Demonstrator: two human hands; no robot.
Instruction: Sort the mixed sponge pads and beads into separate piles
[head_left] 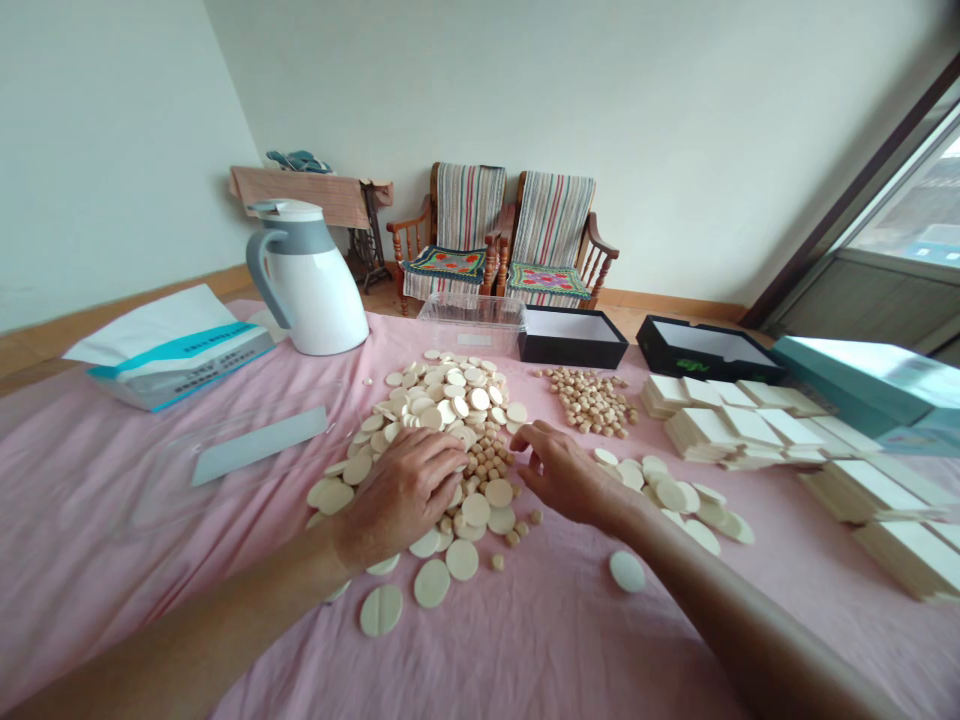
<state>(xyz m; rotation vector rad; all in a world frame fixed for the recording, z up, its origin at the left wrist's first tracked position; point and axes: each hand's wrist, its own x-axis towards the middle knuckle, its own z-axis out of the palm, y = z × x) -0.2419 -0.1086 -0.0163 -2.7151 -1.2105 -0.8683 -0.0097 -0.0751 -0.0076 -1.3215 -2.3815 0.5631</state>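
My left hand (pixel 409 485) rests palm down on a heap of round wooden discs (pixel 431 395), its fingers stretched over small wooden beads (pixel 487 460) mixed in there. On the other side of those beads is my right hand (pixel 559 468), its fingers bent but apart, with nothing visible in them. The undersides of both hands are hidden. A second heap of beads (pixel 589 400) lies just beyond my right hand. More discs (pixel 675 495) are spread beside my right wrist, and one single disc (pixel 627 571) lies nearer to me.
Stacks of pale wooden squares (pixel 705 430) stand right, near a light-blue box (pixel 870 385). Black trays (pixel 574 350) and a clear plastic box (pixel 472 320) line the far edge. A white jug (pixel 319 295), a tissue pack (pixel 180 350) and a clear lid (pixel 259 447) are left on the pink cloth (pixel 525 640).
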